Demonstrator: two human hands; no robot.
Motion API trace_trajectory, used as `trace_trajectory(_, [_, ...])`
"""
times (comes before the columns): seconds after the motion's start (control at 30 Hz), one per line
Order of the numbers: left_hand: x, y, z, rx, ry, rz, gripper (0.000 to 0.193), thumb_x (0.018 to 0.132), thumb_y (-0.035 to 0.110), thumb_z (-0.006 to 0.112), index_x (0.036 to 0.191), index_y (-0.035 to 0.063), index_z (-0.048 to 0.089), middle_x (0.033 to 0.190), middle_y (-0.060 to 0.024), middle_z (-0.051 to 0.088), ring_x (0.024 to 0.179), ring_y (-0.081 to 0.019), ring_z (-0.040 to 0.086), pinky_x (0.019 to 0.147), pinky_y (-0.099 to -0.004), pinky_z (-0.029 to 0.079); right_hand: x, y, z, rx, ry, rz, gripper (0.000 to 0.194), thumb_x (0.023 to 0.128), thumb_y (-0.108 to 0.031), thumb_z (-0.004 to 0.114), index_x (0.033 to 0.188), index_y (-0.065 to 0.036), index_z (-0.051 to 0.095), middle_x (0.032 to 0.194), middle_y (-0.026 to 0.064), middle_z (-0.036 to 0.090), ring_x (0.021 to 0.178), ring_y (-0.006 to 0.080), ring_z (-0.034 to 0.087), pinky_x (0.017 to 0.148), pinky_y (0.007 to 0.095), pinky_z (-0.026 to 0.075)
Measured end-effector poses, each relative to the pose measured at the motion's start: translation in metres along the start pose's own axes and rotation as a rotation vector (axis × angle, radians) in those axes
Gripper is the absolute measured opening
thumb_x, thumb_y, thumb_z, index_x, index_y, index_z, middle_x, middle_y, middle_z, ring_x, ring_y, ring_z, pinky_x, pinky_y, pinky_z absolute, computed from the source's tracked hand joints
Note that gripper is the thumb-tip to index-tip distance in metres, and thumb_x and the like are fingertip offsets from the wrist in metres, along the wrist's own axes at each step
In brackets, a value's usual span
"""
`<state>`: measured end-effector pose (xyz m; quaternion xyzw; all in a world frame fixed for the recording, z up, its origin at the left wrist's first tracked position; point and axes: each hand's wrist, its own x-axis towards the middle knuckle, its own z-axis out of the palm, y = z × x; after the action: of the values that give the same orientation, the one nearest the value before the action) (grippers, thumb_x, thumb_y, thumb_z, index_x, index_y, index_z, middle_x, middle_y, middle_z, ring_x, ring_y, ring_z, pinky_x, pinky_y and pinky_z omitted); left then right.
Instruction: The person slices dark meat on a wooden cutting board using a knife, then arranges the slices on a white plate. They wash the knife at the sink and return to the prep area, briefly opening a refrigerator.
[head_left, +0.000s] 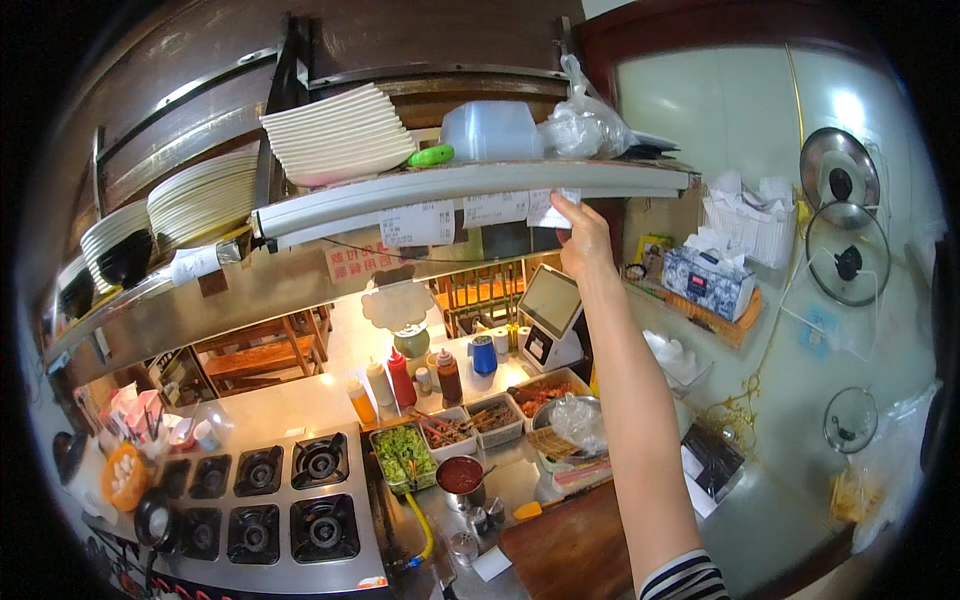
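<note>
My right hand (583, 234) is raised to the edge of the metal shelf (472, 182), its fingers and thumb on a white paper slip (541, 210) that hangs there. To the left of it, more printed slips (418, 223) hang from the same edge. White plates (341, 135) are stacked on the shelf, with a green-handled item (431, 155), a translucent plastic tub (491, 131) and a knotted plastic bag (589, 124) to their right. My left hand is out of view.
Below left is a gas stove (255, 517) with several burners. Sauce bottles (401, 379), a tray of chopped greens (405, 450), a pot of red sauce (460, 476) and a wooden board (574, 544) are on the counter. Pot lids (847, 251) hang on the right wall.
</note>
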<state>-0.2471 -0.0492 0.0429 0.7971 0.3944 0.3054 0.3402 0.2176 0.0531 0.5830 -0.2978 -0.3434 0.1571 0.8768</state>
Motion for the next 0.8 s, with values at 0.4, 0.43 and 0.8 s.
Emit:
trace_trajectory(0.4, [-0.019, -0.035, -0.015, 0.072, -0.087, 0.061, 0.045, 0.083, 0.015, 0.066, 0.125, 0.0080, 0.052, 0.138, -0.0297, 0.033, 0.126, -0.0464, 0.035, 0.103, -0.0498, 0.033, 0.003, -0.008, -0.001, -0.145, 0.194, 0.118, 0.065, 0.068, -0.034, 0.081, 0.123, -0.013, 0.053, 0.124, 0.0098, 0.051, 0.116, 0.0230, 0.039, 0.098, 0.0458, 0.026])
trace_trajectory(0.43, [-0.020, -0.026, -0.019, 0.026, -0.099, 0.089, 0.045, 0.082, 0.015, 0.067, 0.124, 0.0054, 0.052, 0.138, -0.0297, 0.033, 0.126, -0.0465, 0.035, 0.103, -0.0498, 0.034, -0.011, -0.008, -0.007, -0.182, 0.292, 0.127, 0.062, 0.070, -0.036, 0.080, 0.122, -0.016, 0.054, 0.121, 0.0079, 0.052, 0.112, 0.0215, 0.042, 0.097, 0.0438, 0.027])
trace_trajectory(0.8, [-0.034, 0.066, -0.029, -0.187, -0.600, -0.262, 0.028, 0.083, 0.012, 0.066, 0.110, 0.0037, 0.061, 0.117, -0.0157, 0.057, 0.107, -0.0283, 0.056, 0.086, -0.0362, 0.048, -0.520, 0.048, -0.379, -0.961, 1.040, 0.205, 0.007, 0.091, -0.005, 0.049, 0.086, -0.003, 0.054, 0.077, 0.0011, 0.047, 0.073, 0.0121, 0.042, 0.066, 0.0286, 0.039])
